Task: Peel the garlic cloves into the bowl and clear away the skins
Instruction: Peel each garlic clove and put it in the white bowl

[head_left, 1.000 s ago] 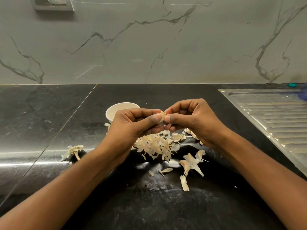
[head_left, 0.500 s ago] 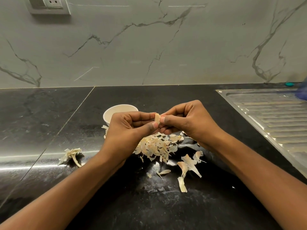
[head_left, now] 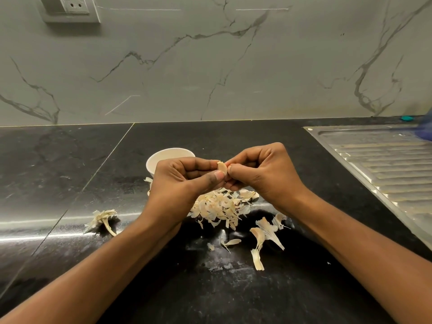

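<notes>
A garlic clove (head_left: pixel 222 168) is pinched between the fingertips of my left hand (head_left: pixel 184 181) and my right hand (head_left: pixel 261 176), held above the black counter. Both hands grip it, thumbs pressed at its lower end. Behind my left hand stands a white bowl (head_left: pixel 163 159); its inside is mostly hidden by my fingers. A heap of pale garlic skins (head_left: pixel 219 208) lies on the counter just below my hands. More loose skins (head_left: pixel 264 237) lie nearer to me, on the right.
A garlic stem with papery skin (head_left: pixel 102 218) lies alone to the left. A steel sink drainboard (head_left: pixel 383 169) fills the right side. The marble wall carries a socket (head_left: pixel 72 7) at top left. A black counter (head_left: pixel 70 164) stretches left.
The clove has turned and stands higher between my fingertips, more of it showing. My hands stay together over the skin heap. My head has tilted slightly, shifting the view.
</notes>
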The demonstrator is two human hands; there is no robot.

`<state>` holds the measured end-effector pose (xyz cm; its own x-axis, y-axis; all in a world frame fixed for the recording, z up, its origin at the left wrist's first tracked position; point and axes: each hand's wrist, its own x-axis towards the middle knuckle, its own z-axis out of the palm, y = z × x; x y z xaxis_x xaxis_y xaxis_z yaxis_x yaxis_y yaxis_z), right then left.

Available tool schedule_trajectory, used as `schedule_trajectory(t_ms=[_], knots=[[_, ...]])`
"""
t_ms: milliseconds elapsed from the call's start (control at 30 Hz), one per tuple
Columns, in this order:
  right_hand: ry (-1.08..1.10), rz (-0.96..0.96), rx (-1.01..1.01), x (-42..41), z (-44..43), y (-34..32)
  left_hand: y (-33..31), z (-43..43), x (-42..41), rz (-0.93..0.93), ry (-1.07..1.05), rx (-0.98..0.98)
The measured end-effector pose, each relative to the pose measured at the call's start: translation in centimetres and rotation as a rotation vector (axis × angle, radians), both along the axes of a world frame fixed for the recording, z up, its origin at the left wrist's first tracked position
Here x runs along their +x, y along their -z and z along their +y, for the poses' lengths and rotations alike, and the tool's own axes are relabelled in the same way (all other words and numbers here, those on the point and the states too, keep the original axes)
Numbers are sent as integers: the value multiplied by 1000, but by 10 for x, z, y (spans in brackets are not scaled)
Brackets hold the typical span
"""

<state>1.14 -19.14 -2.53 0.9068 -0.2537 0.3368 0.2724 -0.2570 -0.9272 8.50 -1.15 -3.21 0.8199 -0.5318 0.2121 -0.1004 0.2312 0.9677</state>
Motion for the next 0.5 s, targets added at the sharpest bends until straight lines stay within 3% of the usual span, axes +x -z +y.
schedule_trajectory(t_ms=[500], knots=[[-104,90,82,-1,-9,-5,-6,3,1,79,50,-52]])
